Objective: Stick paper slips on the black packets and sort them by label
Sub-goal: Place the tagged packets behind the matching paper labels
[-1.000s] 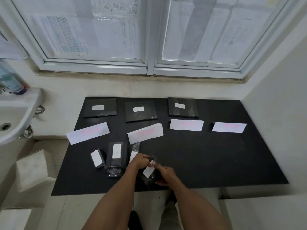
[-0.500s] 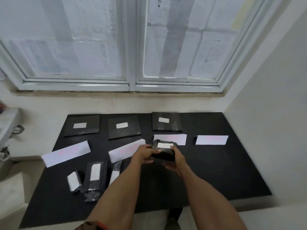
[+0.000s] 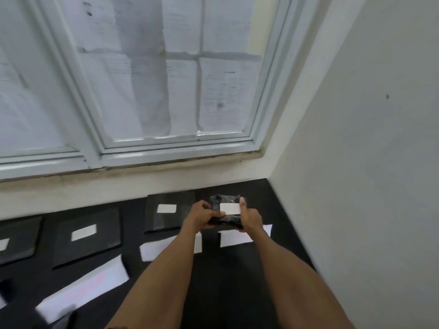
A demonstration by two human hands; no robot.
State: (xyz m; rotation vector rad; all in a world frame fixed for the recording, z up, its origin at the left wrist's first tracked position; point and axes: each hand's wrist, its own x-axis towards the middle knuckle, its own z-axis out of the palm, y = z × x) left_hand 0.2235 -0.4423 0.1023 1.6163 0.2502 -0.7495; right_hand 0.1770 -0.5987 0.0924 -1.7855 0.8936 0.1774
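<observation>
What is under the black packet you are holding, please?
A white label sheet lies on the black table just in front of the packet, partly hidden by the right grip. The tabletop directly beneath is covered, so anything there cannot be seen.

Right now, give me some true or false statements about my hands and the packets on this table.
The left hand and right hand hold one black packet. True.
The held packet has no slip. False: a white slip sits on its upper face.
Three other packets lie flat to its left. True.
The window is bare glass. False: paper sheets cover it.
The held packet is at the row's left end. False: it is at the right end, near the side wall.
</observation>
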